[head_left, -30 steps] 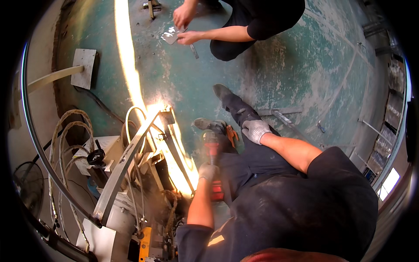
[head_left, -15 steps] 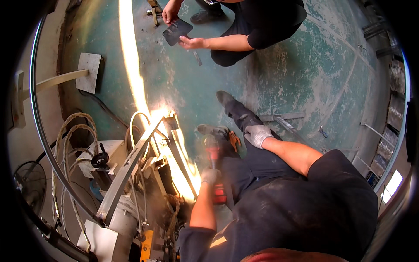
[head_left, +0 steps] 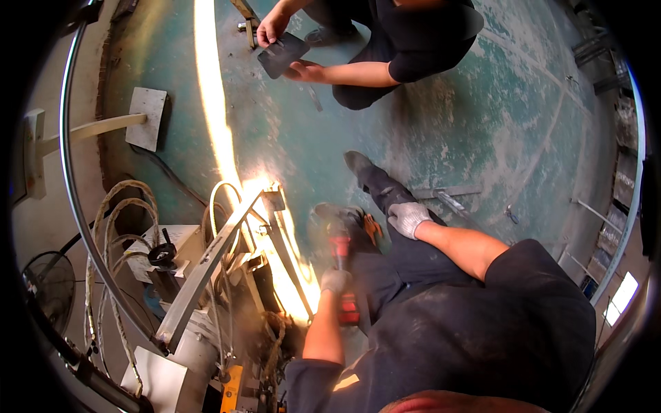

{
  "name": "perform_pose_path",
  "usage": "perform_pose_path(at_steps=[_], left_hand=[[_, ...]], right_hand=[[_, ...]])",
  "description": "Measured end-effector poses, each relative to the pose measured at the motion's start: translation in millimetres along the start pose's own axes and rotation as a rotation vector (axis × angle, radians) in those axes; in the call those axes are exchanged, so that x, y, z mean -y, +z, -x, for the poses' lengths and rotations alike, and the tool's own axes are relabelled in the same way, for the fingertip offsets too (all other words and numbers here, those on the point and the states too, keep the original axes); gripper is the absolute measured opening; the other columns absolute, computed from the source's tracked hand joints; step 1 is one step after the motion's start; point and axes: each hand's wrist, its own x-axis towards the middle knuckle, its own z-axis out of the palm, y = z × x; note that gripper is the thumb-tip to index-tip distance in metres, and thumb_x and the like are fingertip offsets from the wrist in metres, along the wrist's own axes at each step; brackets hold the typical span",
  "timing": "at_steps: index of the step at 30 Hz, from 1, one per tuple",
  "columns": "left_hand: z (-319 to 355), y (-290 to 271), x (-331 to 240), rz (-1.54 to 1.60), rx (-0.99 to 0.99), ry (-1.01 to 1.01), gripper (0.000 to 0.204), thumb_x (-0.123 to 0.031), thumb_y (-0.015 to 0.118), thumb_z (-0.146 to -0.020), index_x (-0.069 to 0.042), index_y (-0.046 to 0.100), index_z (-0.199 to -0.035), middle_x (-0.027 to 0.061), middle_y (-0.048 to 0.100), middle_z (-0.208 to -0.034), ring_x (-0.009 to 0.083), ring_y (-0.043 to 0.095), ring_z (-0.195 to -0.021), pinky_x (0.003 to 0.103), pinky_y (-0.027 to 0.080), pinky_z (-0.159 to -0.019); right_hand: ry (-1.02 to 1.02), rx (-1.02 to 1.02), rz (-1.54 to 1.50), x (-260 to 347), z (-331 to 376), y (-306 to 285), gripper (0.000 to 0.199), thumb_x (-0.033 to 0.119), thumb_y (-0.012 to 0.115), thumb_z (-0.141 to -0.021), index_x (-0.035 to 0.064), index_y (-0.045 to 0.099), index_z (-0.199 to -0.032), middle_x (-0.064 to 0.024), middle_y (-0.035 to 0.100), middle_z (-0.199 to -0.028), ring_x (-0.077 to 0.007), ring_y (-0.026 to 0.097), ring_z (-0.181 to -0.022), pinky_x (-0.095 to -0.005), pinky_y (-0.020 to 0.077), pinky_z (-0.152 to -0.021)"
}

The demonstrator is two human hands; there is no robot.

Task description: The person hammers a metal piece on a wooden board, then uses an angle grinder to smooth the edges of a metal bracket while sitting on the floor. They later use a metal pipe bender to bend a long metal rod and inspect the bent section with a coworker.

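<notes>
A red power tool (head_left: 342, 256) lies low over the green floor (head_left: 482, 138), just right of a grey metal frame (head_left: 227, 255). The gloved left hand (head_left: 335, 281) has its fingers closed around the tool's body. The gloved right hand (head_left: 407, 218) rests fingers curled beside the tool's head, near an orange disc (head_left: 372, 228). Beyond the tool, another person's hands hold a dark plate (head_left: 282, 54).
</notes>
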Motion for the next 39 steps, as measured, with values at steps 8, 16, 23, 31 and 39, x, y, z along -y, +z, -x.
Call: perform_pose_path(at_steps=[8,16,23,31,39], left_hand=[[-25.9,8.1,36.4,0.167,-0.033,0.033,0.038,-0.005,0.083,-0.071,-0.001,0.074,-0.108,0.0142,0.075,-0.088,0.0294,0.074,-0.074,0.045,0.061,-0.069],[-21.5,-15.2,16.9,0.352,-0.064,0.109,0.032,0.003,0.078,-0.074,0.002,0.069,-0.104,0.0142,0.071,-0.081,0.0317,0.072,-0.068,0.048,0.061,-0.062],[10.0,-22.9,-8.8,0.734,0.100,0.289,0.017,-0.003,0.073,-0.084,0.002,0.070,-0.100,0.0170,0.073,-0.086,0.0337,0.074,-0.074,0.048,0.060,-0.067],[108.1,-53.7,-61.8,1.156,0.166,0.331,0.014,0.001,0.069,-0.090,0.003,0.062,-0.101,0.0193,0.068,-0.084,0.0371,0.072,-0.072,0.049,0.064,-0.071],[150.9,-74.2,-48.9,1.385,0.119,0.372,0.015,-0.003,0.068,-0.094,0.006,0.066,-0.106,0.0206,0.073,-0.089,0.0353,0.074,-0.076,0.047,0.065,-0.075]], right_hand=[[-0.018,0.084,0.075,4.1,1.8,4.5,0.030,0.041,0.069,-0.099,0.0197,0.080,-0.118,-0.0155,0.081,-0.114,-0.0402,0.076,-0.111,-0.0537,0.0599,-0.098],[-0.070,0.140,-0.097,43.2,25.3,-9.6,0.041,0.043,0.075,-0.095,0.0154,0.081,-0.123,-0.0141,0.083,-0.113,-0.0370,0.078,-0.111,-0.0477,0.0602,-0.099],[-0.291,0.393,-0.237,97.6,55.9,-3.9,0.086,0.069,0.075,-0.097,0.0024,0.067,-0.150,-0.0189,0.079,-0.134,-0.0309,0.075,-0.128,-0.0410,0.0547,-0.112],[-0.449,0.758,-0.494,154.1,79.0,-70.0,0.105,0.070,0.075,-0.099,-0.0034,0.044,-0.167,-0.0241,0.062,-0.159,-0.0329,0.058,-0.149,-0.0399,0.0466,-0.122],[-0.680,0.595,-0.627,173.5,64.5,-19.2,0.106,0.046,0.094,-0.083,0.0044,0.047,-0.169,-0.0141,0.069,-0.149,-0.0239,0.063,-0.141,-0.0365,0.0496,-0.118]])
